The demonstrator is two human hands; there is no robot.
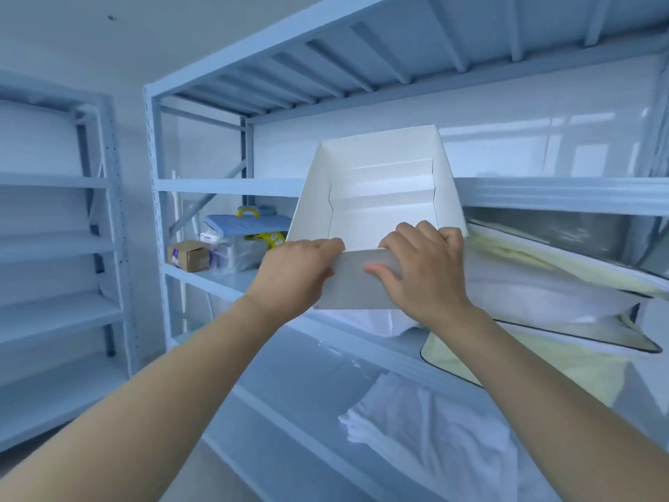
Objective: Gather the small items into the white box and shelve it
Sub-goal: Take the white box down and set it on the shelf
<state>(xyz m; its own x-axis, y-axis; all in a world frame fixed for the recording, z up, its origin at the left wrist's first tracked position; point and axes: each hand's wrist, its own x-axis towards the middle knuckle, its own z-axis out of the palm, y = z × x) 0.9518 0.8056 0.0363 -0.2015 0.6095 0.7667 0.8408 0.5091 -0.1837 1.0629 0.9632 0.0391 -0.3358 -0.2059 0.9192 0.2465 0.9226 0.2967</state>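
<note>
The white box (380, 182) is open-topped and tilted, its open side facing me, held up in front of the metal shelving unit (224, 186). What shows of its inside is bare white card. My left hand (297, 269) grips the near wall's left end, fingers curled over the rim. My right hand (423, 266) grips the same wall's right part, thumb on the outside, fingers over the rim. The box's base hangs above a white bundle on the middle shelf. No small items show inside it.
On the middle shelf to the left are a small brown carton (190, 255), clear plastic packs (239, 251) and a blue folded item (246, 222). Pale yellow bedding in a bag (543, 284) fills the right. A folded white cloth (427, 425) lies on the lower shelf. Another rack (54, 248) stands far left.
</note>
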